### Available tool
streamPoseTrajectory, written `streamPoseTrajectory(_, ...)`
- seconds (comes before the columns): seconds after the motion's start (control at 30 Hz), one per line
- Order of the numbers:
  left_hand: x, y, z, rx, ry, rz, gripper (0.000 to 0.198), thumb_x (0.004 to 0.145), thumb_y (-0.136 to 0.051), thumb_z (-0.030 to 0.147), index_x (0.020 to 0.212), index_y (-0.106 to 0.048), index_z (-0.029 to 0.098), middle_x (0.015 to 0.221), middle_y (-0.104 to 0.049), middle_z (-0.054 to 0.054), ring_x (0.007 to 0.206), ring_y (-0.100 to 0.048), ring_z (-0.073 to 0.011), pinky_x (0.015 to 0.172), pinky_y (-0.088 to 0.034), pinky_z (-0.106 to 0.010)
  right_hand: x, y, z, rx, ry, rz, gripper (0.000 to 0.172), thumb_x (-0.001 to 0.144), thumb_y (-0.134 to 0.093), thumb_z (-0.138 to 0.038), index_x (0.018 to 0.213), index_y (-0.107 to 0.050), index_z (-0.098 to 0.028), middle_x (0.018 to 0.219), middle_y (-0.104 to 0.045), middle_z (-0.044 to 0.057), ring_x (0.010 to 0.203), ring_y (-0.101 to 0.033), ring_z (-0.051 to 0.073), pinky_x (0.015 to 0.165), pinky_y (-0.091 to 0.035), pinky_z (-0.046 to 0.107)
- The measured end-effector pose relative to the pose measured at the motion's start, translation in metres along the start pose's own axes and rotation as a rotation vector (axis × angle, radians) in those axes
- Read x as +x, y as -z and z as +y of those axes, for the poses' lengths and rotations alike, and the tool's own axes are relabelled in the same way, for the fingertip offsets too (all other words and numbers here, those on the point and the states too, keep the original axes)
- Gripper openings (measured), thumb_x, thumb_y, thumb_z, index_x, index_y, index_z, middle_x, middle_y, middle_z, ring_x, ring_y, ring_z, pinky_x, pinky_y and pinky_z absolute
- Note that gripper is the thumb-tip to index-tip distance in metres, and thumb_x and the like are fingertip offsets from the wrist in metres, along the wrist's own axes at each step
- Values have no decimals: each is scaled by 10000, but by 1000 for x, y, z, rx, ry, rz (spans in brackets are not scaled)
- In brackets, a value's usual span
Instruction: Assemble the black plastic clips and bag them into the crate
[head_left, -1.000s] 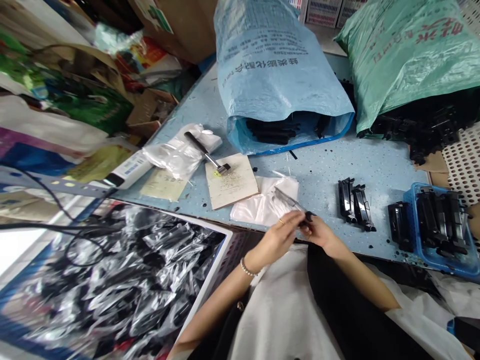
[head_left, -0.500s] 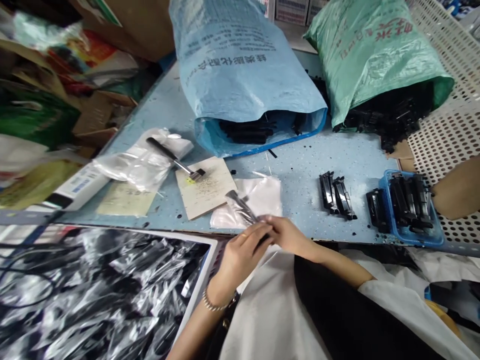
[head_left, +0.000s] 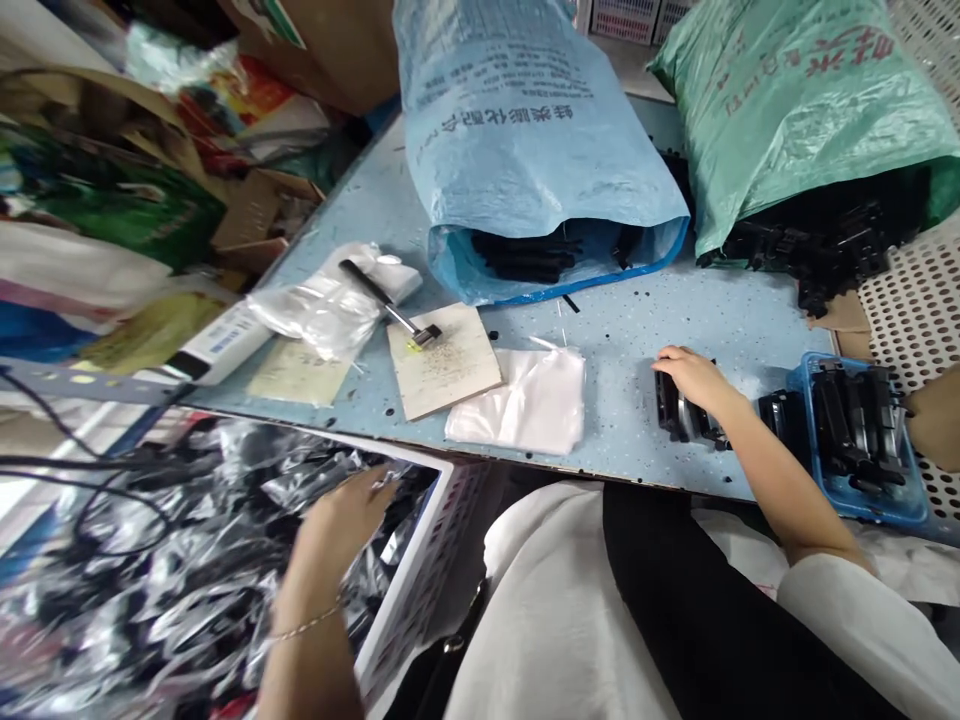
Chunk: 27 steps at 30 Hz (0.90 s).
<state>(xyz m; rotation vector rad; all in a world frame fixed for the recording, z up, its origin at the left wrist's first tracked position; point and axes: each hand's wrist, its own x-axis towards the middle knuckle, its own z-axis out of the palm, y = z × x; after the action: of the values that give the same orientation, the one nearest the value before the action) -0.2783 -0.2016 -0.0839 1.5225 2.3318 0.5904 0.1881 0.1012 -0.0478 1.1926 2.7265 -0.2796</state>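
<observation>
My left hand (head_left: 349,515) is over the white bin (head_left: 446,490) at lower left. It is somewhat blurred, its fingers are apart and I see nothing in it. Below it lie many bagged black parts (head_left: 217,560) in clear plastic. On the table at the right, my right hand (head_left: 694,380) is closed over the end of a glossy black plastic part (head_left: 666,405); its fingertips are partly hidden. Another such part lies right beside it, under the hand. A stack of clear plastic bags (head_left: 525,405) lies flat at the table's front edge.
A hammer (head_left: 394,310) rests with its head on a worn board (head_left: 442,365). More black parts fill a blue basket (head_left: 919,490) at the right. A blue sack (head_left: 540,150) and a green sack (head_left: 802,110), both holding black parts, lie at the back.
My hands have parted. The bagged black part they held together is out of them. The left went down over the bin, and the right moved right to the black parts.
</observation>
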Motion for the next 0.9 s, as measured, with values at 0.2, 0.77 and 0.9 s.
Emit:
streamPoseTrajectory(0.2,54,-98,175,-265,-298,-10,141,931,-596,290,918,-676,174,992,-712,-123,936,-693,-251,862,-580,-385,-12,9,-21,151,131,-80,309,901,-556,-123,1103,-770,-222,1176,-718,98,984,-652,247,803,-495,350)
streamPoseTrajectory(0.77,90,-119,169,-504,-145,-127,198,874,-510,104,925,-687,176,859,-748,-48,809,-714,-185,791,-594,-331,-53,-72,-124,2107,-584,-344,271,577,-896,-237,699,-666,-161,632,-664,31,649,-691,182,479,-442,211)
streamPoseTrajectory(0.9,75,-110,164,-345,-472,0,405,938,-420,74,1231,-687,159,1294,-694,-141,1231,-654,-251,1081,-543,-451,-52,-85,-127,2172,-646,-390,181,667,-818,-164,788,-684,-157,707,-686,50,603,-652,147,396,-386,181)
